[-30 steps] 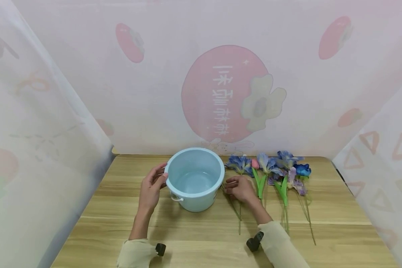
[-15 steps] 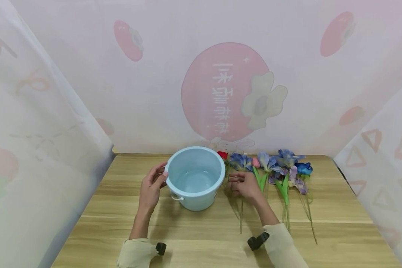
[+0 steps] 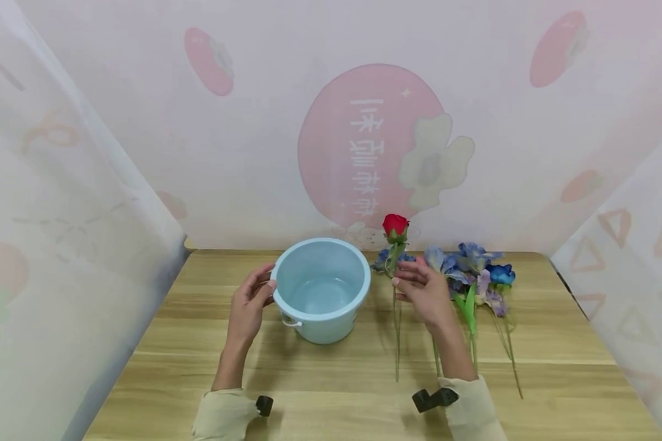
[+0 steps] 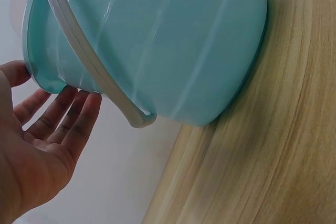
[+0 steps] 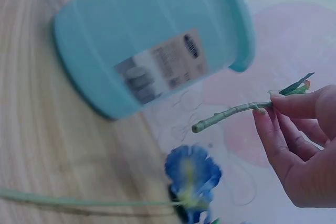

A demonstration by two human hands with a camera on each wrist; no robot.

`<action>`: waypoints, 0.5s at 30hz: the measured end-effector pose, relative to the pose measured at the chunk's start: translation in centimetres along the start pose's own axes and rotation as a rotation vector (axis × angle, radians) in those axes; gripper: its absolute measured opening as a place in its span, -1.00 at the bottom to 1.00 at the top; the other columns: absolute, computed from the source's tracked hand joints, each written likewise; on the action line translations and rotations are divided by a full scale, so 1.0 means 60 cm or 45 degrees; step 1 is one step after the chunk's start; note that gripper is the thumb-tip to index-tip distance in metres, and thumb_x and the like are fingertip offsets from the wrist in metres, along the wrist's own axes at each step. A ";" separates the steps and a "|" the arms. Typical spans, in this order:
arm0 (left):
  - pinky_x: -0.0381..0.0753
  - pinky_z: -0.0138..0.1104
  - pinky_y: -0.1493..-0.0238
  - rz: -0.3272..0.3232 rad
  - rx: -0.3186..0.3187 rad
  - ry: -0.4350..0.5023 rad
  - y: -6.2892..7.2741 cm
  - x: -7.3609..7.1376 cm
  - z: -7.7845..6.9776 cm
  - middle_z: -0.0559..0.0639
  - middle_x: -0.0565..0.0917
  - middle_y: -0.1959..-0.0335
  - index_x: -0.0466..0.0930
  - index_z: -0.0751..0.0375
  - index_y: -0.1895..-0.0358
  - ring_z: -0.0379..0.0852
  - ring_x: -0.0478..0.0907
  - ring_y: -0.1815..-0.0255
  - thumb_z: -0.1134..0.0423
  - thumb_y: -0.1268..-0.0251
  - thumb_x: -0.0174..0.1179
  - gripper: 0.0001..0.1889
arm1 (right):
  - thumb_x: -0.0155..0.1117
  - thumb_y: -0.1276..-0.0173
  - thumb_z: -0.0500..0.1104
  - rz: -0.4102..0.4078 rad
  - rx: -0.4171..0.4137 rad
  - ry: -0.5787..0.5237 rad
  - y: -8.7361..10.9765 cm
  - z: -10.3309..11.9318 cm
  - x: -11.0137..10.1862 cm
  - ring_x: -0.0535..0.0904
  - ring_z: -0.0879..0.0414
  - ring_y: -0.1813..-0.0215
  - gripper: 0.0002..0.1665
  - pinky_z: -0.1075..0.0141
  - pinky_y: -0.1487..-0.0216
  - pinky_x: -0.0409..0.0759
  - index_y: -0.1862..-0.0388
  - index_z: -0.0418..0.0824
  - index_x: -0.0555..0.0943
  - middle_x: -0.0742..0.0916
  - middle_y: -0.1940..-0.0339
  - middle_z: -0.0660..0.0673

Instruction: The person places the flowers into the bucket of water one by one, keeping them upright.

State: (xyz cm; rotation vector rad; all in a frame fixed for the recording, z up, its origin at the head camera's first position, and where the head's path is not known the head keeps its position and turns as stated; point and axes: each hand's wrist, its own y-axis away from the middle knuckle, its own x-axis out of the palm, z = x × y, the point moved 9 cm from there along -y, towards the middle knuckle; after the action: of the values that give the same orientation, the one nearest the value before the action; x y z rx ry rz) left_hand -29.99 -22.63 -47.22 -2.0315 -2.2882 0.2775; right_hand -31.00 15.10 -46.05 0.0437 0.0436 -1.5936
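Observation:
A light blue bucket point(image 3: 327, 331) stands upright on the wooden table. At its left rim is my left hand point(image 3: 247, 309), thumb on the edge and fingertips against the outer wall just under it in the left wrist view. A white handle point(image 4: 86, 59) hangs down that side. To the right of the bucket my right hand point(image 3: 431, 297) pinches the stem of a red rose point(image 3: 395, 227), held upright with the bloom on top. In the right wrist view the short green stem point(image 5: 223, 116) sticks out from between thumb and fingers, its cut end free.
Several artificial flowers lie on the right: a blue bloom point(image 5: 190, 174) behind the rose, blue irises point(image 3: 472, 254), a blue rose point(image 3: 500, 274), a purple flower point(image 3: 493, 300) and green leaves point(image 3: 467, 312). A printed cloth point(image 3: 243, 153) hangs behind the table point(image 3: 331, 386).
My right hand has moved from beside the bucket rightward and up, lifting the red rose from behind the bucket into full view. My left hand stays at the rim.

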 end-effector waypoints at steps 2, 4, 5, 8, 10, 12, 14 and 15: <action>0.80 -0.46 -0.02 -0.004 0.003 -0.006 -0.001 -0.001 -0.002 0.34 0.65 -0.28 0.55 0.17 -0.47 -0.14 0.72 -0.14 0.22 -0.67 0.18 -0.58 | 0.40 -0.51 -0.35 -0.001 -0.023 -0.019 0.005 0.014 0.000 0.78 0.28 0.03 -0.47 0.34 0.10 0.86 -0.42 -0.32 0.60 0.54 -0.54 -0.29; 0.81 -0.46 -0.02 -0.006 0.009 -0.010 -0.002 -0.001 -0.004 0.34 0.66 -0.27 0.55 0.17 -0.47 -0.13 0.73 -0.14 0.22 -0.67 0.18 -0.58 | 0.40 -0.51 -0.34 -0.011 -0.030 -0.022 0.010 0.024 0.000 0.78 0.28 0.05 -0.48 0.34 0.10 0.86 -0.41 -0.29 0.62 0.57 -0.49 -0.28; 0.81 -0.46 -0.02 -0.006 0.013 -0.012 -0.002 -0.001 -0.005 0.34 0.66 -0.27 0.55 0.17 -0.47 -0.12 0.73 -0.14 0.22 -0.67 0.18 -0.58 | 0.41 -0.51 -0.33 -0.016 -0.035 -0.023 0.012 0.028 0.000 0.78 0.28 0.06 -0.49 0.33 0.10 0.86 -0.41 -0.28 0.62 0.61 -0.44 -0.30; 0.81 -0.45 -0.02 -0.002 0.025 -0.012 -0.002 -0.001 -0.006 0.34 0.66 -0.27 0.56 0.17 -0.47 -0.11 0.73 -0.14 0.22 -0.66 0.19 -0.58 | 0.42 -0.51 -0.31 -0.030 -0.048 -0.012 0.016 0.036 -0.001 0.78 0.25 0.05 -0.49 0.32 0.09 0.86 -0.40 -0.25 0.64 0.71 -0.26 -0.33; 0.81 -0.45 -0.02 0.003 0.028 -0.014 -0.002 -0.001 -0.006 0.34 0.66 -0.27 0.56 0.17 -0.47 -0.10 0.73 -0.14 0.23 -0.66 0.19 -0.58 | 0.42 -0.51 -0.31 -0.035 -0.055 -0.010 0.018 0.038 -0.001 0.79 0.23 0.04 -0.50 0.31 0.08 0.86 -0.40 -0.24 0.64 0.74 -0.20 -0.32; 0.81 -0.45 -0.02 0.009 0.024 -0.018 -0.001 0.000 -0.004 0.34 0.66 -0.27 0.55 0.18 -0.47 -0.10 0.73 -0.14 0.23 -0.67 0.18 -0.58 | 0.42 -0.51 -0.31 -0.036 -0.059 -0.016 0.020 0.038 -0.001 0.80 0.18 0.02 -0.51 0.30 0.08 0.86 -0.39 -0.24 0.64 0.75 -0.17 -0.31; 0.81 -0.45 -0.02 0.010 0.021 -0.018 0.001 0.000 -0.003 0.35 0.66 -0.27 0.56 0.18 -0.47 -0.11 0.73 -0.14 0.23 -0.66 0.18 -0.58 | 0.42 -0.51 -0.32 -0.036 -0.066 -0.020 0.022 0.039 0.001 0.81 0.11 -0.02 -0.51 0.29 0.08 0.87 -0.38 -0.24 0.65 0.75 -0.16 -0.30; 0.81 -0.45 -0.02 0.009 0.021 -0.016 0.002 0.000 -0.002 0.35 0.66 -0.26 0.56 0.18 -0.46 -0.12 0.73 -0.14 0.24 -0.66 0.18 -0.58 | 0.42 -0.51 -0.32 -0.034 -0.073 -0.022 0.023 0.040 0.002 0.81 0.07 -0.03 -0.52 0.29 0.08 0.87 -0.38 -0.24 0.65 0.75 -0.16 -0.31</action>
State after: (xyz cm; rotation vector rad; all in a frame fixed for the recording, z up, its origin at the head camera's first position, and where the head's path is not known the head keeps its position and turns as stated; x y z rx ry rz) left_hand -29.87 -22.63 -47.09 -2.0363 -2.2791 0.3096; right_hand -29.60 14.81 -43.64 -0.0149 0.0765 -1.6183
